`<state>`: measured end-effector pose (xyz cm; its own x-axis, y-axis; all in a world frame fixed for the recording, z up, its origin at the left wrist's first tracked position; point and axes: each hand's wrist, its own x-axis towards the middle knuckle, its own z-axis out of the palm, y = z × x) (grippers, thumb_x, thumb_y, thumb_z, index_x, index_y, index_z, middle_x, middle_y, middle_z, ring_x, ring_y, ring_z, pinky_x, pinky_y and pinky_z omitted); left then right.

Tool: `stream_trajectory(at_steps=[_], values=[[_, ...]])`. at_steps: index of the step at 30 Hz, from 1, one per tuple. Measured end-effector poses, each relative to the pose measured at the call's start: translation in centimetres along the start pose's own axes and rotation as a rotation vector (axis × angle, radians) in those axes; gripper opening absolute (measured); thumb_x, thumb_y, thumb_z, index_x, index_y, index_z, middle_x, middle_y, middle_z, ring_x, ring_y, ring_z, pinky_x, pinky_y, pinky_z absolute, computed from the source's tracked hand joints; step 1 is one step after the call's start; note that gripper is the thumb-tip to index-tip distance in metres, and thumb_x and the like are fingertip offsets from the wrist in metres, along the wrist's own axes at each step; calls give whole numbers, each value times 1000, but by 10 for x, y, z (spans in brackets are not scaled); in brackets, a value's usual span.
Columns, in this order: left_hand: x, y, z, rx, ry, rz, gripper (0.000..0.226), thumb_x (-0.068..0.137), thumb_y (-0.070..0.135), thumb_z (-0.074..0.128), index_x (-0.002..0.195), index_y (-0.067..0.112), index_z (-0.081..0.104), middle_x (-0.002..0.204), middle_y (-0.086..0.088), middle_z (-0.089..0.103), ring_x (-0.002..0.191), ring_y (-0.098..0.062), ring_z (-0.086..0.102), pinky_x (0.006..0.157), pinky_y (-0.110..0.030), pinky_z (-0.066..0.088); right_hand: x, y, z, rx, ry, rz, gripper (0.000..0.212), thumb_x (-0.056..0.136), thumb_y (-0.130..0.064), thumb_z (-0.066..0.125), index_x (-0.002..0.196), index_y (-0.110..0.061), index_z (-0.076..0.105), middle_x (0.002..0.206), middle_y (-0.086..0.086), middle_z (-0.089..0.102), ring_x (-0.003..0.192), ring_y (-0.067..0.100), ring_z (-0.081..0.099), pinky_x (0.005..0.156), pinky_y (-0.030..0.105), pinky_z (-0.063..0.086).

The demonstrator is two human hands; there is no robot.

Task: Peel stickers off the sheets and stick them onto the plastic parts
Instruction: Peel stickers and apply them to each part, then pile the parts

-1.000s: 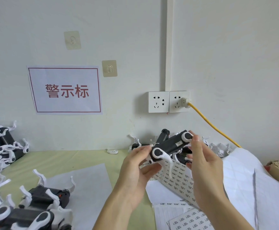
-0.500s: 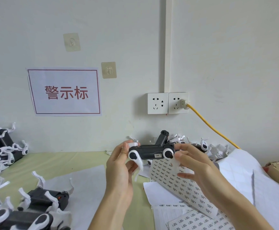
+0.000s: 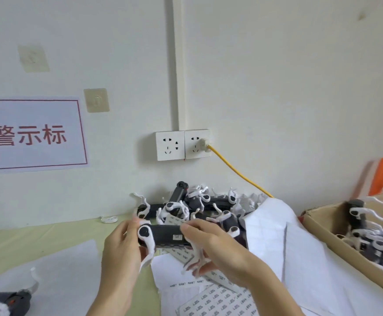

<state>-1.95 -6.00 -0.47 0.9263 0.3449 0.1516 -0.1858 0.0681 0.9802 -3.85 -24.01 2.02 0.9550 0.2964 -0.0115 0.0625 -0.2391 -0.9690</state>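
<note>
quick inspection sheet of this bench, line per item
surface: pale green table, white backing paper spread on it
job's things: black plastic part with white arms, small sticker already on it; sticker sheets below the hands; heap of parts by the wall
clutter: cardboard box holding more parts at right; loose parts at lower left
hands: left hand and right hand grip the part's two ends
cables: yellow cable plugged into the wall socket
surroundings: white wall, red-lettered sign, two adhesive hooks, orange object at right, blurred
</note>
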Motion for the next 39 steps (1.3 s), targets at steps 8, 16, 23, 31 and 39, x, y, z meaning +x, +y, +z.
stream_trajectory(at_steps=[8,16,23,31,39], values=[[-20,-2,17,-118,-322,-202,31,104,21,40,106,9,68,93,-13,77,91,-37,66,75,-46,48,-19,10,-79,449,409,1,31,90,-42,62,89,-11,64,63,4,62,52,20,56,56,31,51],[-24,-10,32,99,-423,-248,31,104,19,39,106,4,66,89,-19,75,88,-43,63,78,-51,45,-53,42,-172,1154,1285,-505,31,105,-35,40,136,-29,44,103,-12,55,91,11,56,90,31,46],[-31,-11,43,527,-471,67,24,98,7,57,92,22,75,88,8,78,89,-14,72,77,-33,50,-27,30,-119,435,925,-80,28,97,-11,45,102,-24,70,102,-3,70,97,17,68,90,36,53],[56,29,-12,1389,-551,322,29,95,32,53,122,28,62,124,3,61,110,-16,59,95,-31,48,15,20,-20,-222,449,-128,31,99,-19,47,117,-28,71,120,-9,68,107,7,61,80,19,49],[120,82,-113,1848,-722,-540,93,77,77,62,152,33,28,158,-2,33,141,-29,39,100,-47,43,31,32,5,-413,383,-203,28,102,-19,49,118,-27,71,115,-10,67,88,-11,55,54,7,44]])
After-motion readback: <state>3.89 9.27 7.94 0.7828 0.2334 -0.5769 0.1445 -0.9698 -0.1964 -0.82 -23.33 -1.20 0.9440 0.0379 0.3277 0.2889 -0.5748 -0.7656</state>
